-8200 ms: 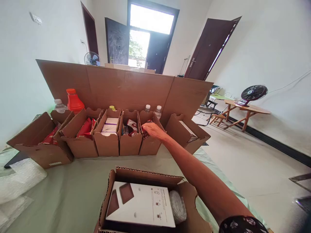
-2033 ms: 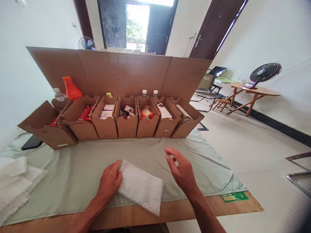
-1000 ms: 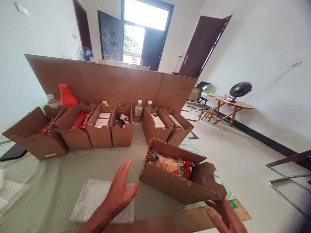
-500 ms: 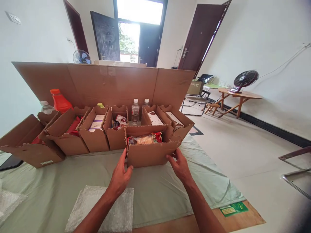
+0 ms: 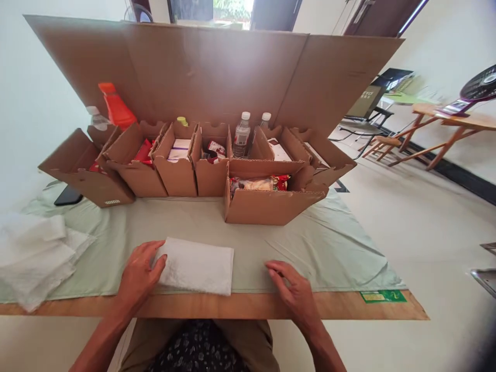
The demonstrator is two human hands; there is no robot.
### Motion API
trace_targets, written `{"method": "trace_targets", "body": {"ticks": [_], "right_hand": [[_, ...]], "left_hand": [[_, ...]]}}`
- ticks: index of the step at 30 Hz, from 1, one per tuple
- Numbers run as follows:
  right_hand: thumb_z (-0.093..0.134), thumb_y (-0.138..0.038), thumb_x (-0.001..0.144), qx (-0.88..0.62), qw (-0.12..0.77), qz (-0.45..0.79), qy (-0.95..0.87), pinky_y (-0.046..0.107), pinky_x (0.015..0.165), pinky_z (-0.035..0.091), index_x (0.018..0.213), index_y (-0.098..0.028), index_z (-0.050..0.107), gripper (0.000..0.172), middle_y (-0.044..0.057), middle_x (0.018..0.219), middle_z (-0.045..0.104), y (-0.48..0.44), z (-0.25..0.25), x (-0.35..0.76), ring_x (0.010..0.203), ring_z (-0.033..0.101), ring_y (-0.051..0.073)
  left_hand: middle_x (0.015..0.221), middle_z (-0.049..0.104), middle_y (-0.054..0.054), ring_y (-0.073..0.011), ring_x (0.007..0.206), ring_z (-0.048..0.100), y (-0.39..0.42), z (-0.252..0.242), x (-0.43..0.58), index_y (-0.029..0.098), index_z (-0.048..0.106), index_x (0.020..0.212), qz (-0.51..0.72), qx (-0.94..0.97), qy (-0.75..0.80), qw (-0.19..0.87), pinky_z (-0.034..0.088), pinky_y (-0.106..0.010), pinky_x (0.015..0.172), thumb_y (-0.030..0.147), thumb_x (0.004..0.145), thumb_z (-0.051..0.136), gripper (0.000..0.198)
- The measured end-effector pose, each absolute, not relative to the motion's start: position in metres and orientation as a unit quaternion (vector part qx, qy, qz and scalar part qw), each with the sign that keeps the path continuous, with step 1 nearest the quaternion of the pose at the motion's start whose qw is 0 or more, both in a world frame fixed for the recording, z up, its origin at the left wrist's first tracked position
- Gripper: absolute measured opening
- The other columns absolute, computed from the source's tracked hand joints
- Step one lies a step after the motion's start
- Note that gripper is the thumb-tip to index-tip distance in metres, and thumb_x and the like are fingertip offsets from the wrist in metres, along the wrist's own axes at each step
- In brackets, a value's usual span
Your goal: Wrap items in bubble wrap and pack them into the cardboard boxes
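Note:
My left hand (image 5: 142, 269) is at the left end of a white bubble-wrap sheet (image 5: 197, 266), which lies flat near the table's front edge. Its fingers reach along the sheet's top left corner, with the thumb apart from them. To the right of the sheet, my right hand (image 5: 292, 292) hovers over the cloth, loosely curled, a gap between thumb and fingers and nothing in it. Beyond both hands stands an open cardboard bin (image 5: 267, 206) set crosswise, with a red-and-clear food packet (image 5: 259, 183) inside.
Behind stand several cardboard bins (image 5: 176, 175) with packets, an orange bottle (image 5: 118, 108) and a clear water bottle (image 5: 242, 135). A tall cardboard panel (image 5: 217, 67) backs them. More bubble wrap (image 5: 34, 253) and a black phone (image 5: 68, 195) lie at left.
Both hands have left the crosswise bin and drawn back toward the table's near edge. My left hand is now at the bubble wrap. The view has tilted down.

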State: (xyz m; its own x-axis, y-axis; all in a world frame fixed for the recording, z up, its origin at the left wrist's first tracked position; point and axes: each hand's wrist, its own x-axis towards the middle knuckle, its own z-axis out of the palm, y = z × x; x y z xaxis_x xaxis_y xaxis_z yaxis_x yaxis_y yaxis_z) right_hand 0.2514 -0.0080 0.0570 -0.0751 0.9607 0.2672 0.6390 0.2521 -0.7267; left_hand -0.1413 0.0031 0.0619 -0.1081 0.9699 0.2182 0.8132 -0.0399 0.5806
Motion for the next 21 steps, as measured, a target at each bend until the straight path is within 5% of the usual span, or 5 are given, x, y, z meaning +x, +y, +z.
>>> {"method": "trace_targets", "body": {"ticks": [8,14,17,21], "right_hand": [[0.063,-0.027,0.089,-0.531,0.357,0.168,-0.75,0.032,0.061,0.05,0.093,-0.02,0.074,0.014,0.002,0.07,0.073,0.026,0.056,0.152,0.061,0.064,0.019],[0.054,-0.024,0.097,-0.474,0.437,0.133,-0.753,0.033,0.076,0.051,0.094,-0.024,0.073,0.02,0.005,0.091,0.074,0.019,0.068,0.144,0.084,0.068,0.019],[0.052,-0.024,0.1,-0.471,0.478,0.116,-0.732,0.033,0.08,0.053,0.098,-0.023,0.069,0.018,0.007,0.101,0.072,0.018,0.086,0.148,0.093,0.068,0.019],[0.051,-0.016,0.1,-0.432,0.53,0.143,-0.716,0.034,0.091,0.053,0.103,-0.025,0.063,0.015,0.007,0.112,0.072,0.014,0.117,0.151,0.105,0.068,0.018]], "left_hand": [[0.108,0.07,-0.014,-0.0316,0.1,0.065,-0.013,0.047,-0.136,0.014,0.068,0.117,0.301,0.651,0.687,0.122,0.053,-0.052,0.092,0.036,0.085,0.05,0.043],[0.095,0.07,-0.007,-0.0219,0.09,0.068,-0.02,0.054,-0.135,0.014,0.054,0.137,0.386,0.597,0.682,0.171,0.056,-0.039,0.084,0.034,0.089,0.048,0.052],[0.09,0.07,-0.005,-0.0204,0.086,0.068,-0.013,0.072,-0.134,0.016,0.065,0.12,0.448,0.581,0.645,0.211,0.055,-0.035,0.079,0.034,0.088,0.052,0.039],[0.108,0.069,-0.008,-0.0214,0.111,0.065,-0.005,0.101,-0.138,0.021,0.068,0.091,0.503,0.601,0.588,0.2,0.051,-0.035,0.097,0.033,0.09,0.054,0.019]]}}
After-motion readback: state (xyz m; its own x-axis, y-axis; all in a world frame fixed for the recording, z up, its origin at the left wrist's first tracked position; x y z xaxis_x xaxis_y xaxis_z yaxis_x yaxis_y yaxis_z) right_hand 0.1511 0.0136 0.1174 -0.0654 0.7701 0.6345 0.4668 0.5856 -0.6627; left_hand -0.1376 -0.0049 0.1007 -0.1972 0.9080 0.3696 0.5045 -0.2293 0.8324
